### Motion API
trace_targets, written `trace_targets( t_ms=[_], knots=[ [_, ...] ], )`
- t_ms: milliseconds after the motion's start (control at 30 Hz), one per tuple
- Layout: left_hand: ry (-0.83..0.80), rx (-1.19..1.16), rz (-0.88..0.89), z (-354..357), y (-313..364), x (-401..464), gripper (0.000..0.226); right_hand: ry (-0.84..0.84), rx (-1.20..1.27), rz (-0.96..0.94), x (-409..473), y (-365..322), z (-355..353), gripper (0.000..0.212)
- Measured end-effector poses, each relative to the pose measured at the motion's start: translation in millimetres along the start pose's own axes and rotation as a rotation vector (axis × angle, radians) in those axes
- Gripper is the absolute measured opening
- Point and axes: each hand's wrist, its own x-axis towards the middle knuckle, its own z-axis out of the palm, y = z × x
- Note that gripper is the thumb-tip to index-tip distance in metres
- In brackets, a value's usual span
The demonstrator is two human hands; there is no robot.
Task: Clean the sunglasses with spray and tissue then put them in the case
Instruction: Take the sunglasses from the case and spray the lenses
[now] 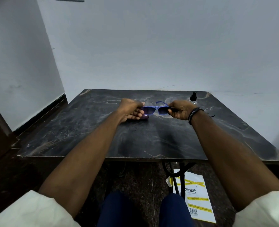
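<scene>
Blue-framed sunglasses [154, 110] with dark lenses hang above the dark marble table [152, 136], held between both hands. My left hand [131, 109] grips their left end and my right hand [179, 111] pinches their right end. Under my left hand lies a dark purple case [144, 117], mostly hidden, with a bit of white showing at its edge. A small clear spray bottle [193, 97] with a black top stands at the table's far right, behind my right hand. I cannot make out a tissue.
The table stands against a pale wall, with a dark door frame at the left. On the floor under the table's right side lies a white and yellow delivery bag [197, 199] beside the black table legs. My knees are below the near edge.
</scene>
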Motion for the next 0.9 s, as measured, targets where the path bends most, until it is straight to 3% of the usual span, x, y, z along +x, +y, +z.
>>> trace_targets(
  t_ms=[267, 900],
  knots=[
    [-0.128, 0.042, -0.141, 5, 9, -5, 0.021, -0.006, -0.005, -0.012, -4, 1, 0, 0.025],
    [-0.028, 0.069, -0.131, 18, -4, 1, 0.025, 0.054, -0.090, -0.085, -6, 7, 6, 0.009]
  ],
)
